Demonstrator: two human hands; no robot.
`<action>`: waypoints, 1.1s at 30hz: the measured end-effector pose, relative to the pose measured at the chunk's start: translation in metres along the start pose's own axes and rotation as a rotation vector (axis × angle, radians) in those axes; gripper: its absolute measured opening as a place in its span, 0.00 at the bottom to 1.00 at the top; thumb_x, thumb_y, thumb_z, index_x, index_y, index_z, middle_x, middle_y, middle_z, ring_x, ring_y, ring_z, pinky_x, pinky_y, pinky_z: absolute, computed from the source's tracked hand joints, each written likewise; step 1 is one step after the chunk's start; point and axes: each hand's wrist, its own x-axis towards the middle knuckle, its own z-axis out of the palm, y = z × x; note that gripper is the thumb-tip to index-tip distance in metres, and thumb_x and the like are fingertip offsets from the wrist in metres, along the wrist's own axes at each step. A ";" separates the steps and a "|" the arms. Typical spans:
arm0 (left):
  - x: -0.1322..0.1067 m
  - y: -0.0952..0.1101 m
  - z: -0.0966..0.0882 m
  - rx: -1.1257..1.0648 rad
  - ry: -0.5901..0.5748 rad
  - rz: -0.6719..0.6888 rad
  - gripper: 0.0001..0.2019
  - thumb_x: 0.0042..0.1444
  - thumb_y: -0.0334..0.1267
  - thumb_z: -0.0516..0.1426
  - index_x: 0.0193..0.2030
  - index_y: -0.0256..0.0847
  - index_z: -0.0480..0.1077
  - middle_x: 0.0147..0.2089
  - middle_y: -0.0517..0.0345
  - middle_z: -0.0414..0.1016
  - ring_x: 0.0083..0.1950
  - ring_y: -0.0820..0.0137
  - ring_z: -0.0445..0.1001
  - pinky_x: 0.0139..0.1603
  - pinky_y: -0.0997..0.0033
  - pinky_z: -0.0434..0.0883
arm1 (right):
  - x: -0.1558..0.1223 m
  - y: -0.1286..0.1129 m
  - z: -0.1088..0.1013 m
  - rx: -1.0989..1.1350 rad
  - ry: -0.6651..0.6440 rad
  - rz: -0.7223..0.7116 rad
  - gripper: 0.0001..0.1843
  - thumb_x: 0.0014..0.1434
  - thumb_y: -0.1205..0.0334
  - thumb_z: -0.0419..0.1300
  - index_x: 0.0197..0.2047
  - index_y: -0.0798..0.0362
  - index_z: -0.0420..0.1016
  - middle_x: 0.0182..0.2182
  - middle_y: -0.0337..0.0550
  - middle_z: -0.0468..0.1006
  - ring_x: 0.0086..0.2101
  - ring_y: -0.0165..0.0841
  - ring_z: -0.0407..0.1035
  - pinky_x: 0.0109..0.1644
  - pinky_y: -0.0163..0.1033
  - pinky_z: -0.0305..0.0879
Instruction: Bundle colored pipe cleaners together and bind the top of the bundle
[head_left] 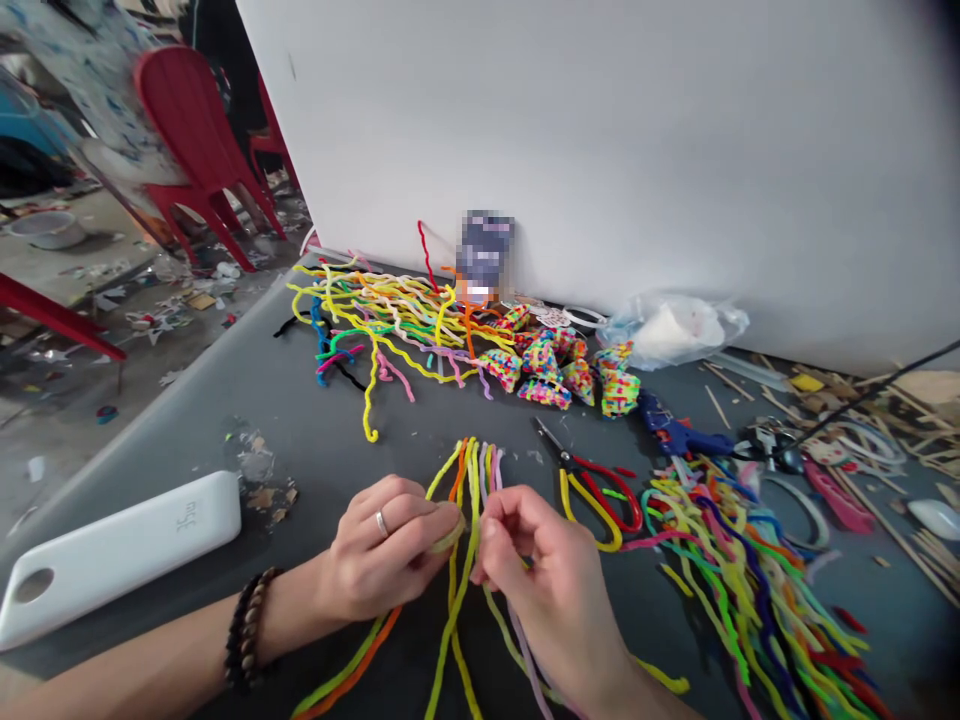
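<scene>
Yellow, orange and lilac yarn strands (pixel 471 480) lie side by side on the dark tabletop, their upper ends lined up, and run down between my hands. My left hand (pixel 394 545), with a ring and two bead bracelets, is closed on a pale yellowish band (pixel 448 535) over the left strands. My right hand (pixel 536 570) is closed in a pinch against the right strands. What lies between its fingertips is hidden. Beyond my right hand are scissors (pixel 600 495) with red and yellow handles, blades partly apart.
Loose yarn (pixel 390 310) and several multicoloured woven pieces (pixel 541 358) lie along the white wall. A white power bank (pixel 127 555) is at left. A blue glue gun (pixel 679 430), a yarn heap (pixel 757 590) and thin sticks (pixel 885 510) are at right. A red chair (pixel 187 115) stands beyond.
</scene>
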 end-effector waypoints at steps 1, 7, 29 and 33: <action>0.001 0.000 0.000 -0.011 -0.002 -0.010 0.13 0.60 0.25 0.63 0.51 0.36 0.74 0.33 0.57 0.78 0.34 0.71 0.74 0.36 0.72 0.76 | 0.001 0.000 -0.001 0.078 -0.012 0.063 0.10 0.69 0.55 0.57 0.38 0.50 0.71 0.24 0.33 0.74 0.24 0.28 0.72 0.29 0.30 0.69; -0.002 -0.007 -0.005 0.046 0.013 0.089 0.16 0.61 0.20 0.61 0.53 0.38 0.77 0.33 0.59 0.70 0.36 0.71 0.71 0.36 0.71 0.74 | 0.012 0.002 -0.021 0.290 0.024 0.181 0.15 0.69 0.48 0.58 0.37 0.51 0.69 0.20 0.33 0.72 0.20 0.27 0.68 0.24 0.29 0.64; -0.005 -0.013 -0.013 -0.200 -0.118 0.197 0.12 0.67 0.23 0.53 0.54 0.36 0.70 0.35 0.52 0.78 0.44 0.64 0.80 0.41 0.66 0.83 | 0.013 -0.004 -0.010 0.258 -0.178 0.210 0.16 0.58 0.50 0.72 0.44 0.51 0.84 0.33 0.41 0.84 0.31 0.31 0.76 0.33 0.32 0.71; 0.002 -0.012 -0.017 -0.209 -0.126 0.233 0.11 0.68 0.24 0.52 0.54 0.34 0.69 0.35 0.50 0.78 0.44 0.64 0.81 0.43 0.66 0.83 | 0.010 -0.002 -0.002 0.373 -0.228 0.227 0.11 0.58 0.53 0.72 0.37 0.53 0.83 0.26 0.38 0.80 0.27 0.29 0.72 0.31 0.30 0.68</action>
